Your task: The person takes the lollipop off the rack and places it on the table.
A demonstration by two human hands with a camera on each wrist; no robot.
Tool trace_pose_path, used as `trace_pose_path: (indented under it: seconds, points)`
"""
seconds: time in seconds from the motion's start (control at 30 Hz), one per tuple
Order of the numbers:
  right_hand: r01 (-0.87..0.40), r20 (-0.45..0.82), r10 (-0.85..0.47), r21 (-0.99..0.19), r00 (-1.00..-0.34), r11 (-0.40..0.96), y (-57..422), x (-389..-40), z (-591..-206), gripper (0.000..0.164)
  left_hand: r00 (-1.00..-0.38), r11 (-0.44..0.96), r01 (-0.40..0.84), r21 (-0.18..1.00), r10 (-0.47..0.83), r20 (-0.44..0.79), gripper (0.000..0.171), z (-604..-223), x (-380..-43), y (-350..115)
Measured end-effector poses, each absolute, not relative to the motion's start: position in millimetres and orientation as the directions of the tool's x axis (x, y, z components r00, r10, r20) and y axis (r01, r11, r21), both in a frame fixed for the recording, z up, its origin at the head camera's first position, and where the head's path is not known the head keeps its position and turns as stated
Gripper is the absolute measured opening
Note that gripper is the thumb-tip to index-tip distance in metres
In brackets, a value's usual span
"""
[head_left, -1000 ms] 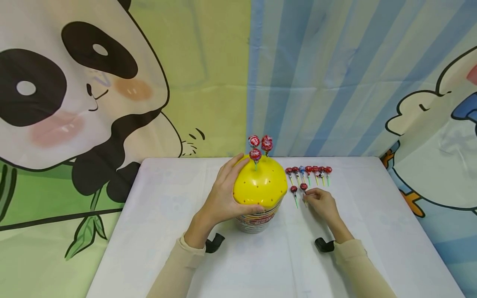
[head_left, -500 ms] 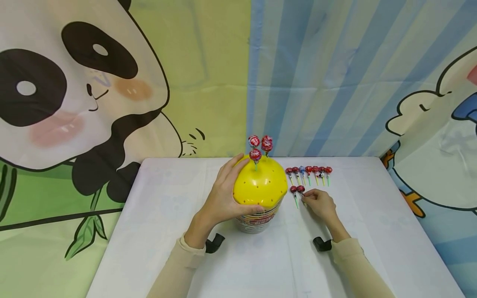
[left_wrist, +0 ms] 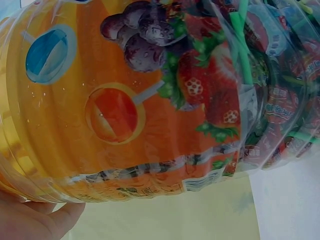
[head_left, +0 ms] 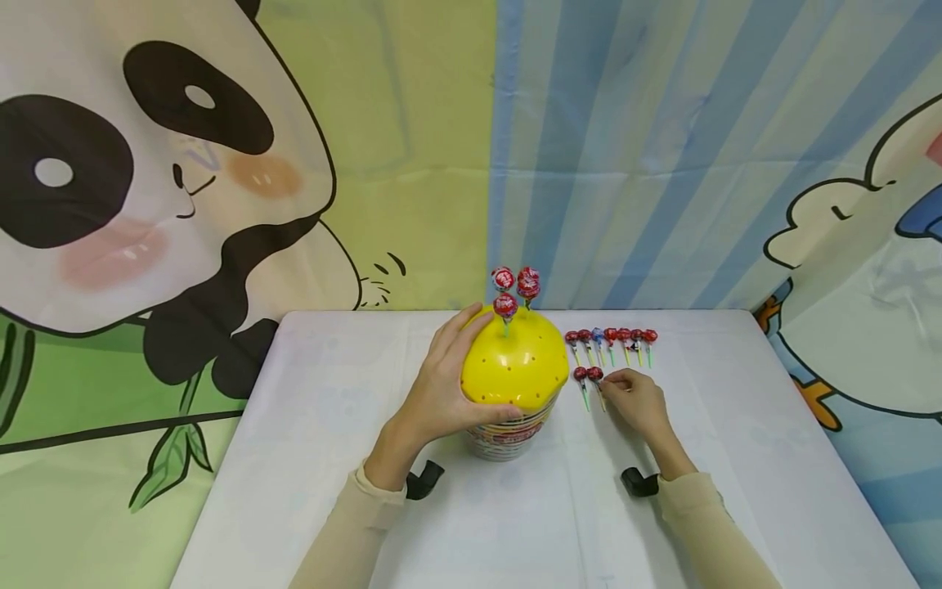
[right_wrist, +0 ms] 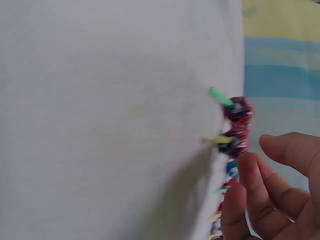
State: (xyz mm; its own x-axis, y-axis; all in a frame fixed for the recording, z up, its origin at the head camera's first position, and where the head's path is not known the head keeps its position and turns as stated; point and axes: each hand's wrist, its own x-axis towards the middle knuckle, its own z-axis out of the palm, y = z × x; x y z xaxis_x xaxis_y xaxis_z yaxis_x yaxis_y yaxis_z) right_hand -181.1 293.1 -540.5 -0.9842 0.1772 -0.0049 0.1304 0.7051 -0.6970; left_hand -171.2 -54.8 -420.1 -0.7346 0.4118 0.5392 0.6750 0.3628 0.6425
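My left hand (head_left: 441, 384) grips the yellow dome lid (head_left: 511, 368) of a clear plastic candy jar (head_left: 504, 442), its thumb across the front. Red-wrapped lollipops (head_left: 505, 307) stand upright in the lid's small holes. In the left wrist view the jar's orange fruit label (left_wrist: 145, 100) shows, with many wrapped lollipops inside. Two lollipops lie side by side on the table: one with a green stick (head_left: 580, 375) and one with a yellowish stick (head_left: 596, 375). Right beside the second is my right hand (head_left: 636, 401); its thumb and fingers are apart, with nothing between them in the right wrist view.
Behind these two lies a row of several lollipops (head_left: 611, 335), mostly red with one blue. A white cloth covers the table (head_left: 331, 384). A cartoon curtain (head_left: 412, 164) hangs at the far edge. Each wrist wears a black mount (head_left: 640, 483).
My right hand slid the second lollipop left until it lay next to the first, then its fingers came slightly away to the right. My left hand stayed on the lid.
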Motion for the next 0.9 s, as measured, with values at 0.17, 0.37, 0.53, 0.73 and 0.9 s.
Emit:
trace_pose_path:
  seconds: [0.17,0.37,0.53,0.73,0.9]
  points:
    - [0.010,0.115,0.147,-0.753,-0.982,0.657,279.2,-180.9,-506.4,0.023,-0.738,0.366,0.671,0.645,0.412,0.535,0.110,-419.9,-171.6,-55.0]
    - [-0.243,0.318,0.055,-0.815,-0.947,0.526,246.0,-171.3,-443.9,0.019,-0.742,0.372,0.667,0.645,0.408,0.532,0.110,-419.2,-171.7,-54.4]
    - [-0.394,0.418,-0.010,-0.848,-0.908,0.355,213.7,-159.7,-401.0,0.016,-0.742,0.370,0.667,0.647,0.410,0.530,0.111,-419.0,-171.5,-55.0]
    - [-0.514,0.502,-0.118,-0.815,-0.857,0.269,184.7,-155.7,-376.3,0.021,-0.737,0.362,0.672,0.646,0.415,0.533,0.109,-419.2,-171.1,-55.4]
    - [-0.554,0.532,-0.158,-0.777,-0.832,0.298,170.0,-156.5,-370.8,0.022,-0.733,0.369,0.677,0.637,0.416,0.538,0.110,-419.1,-170.3,-55.0]
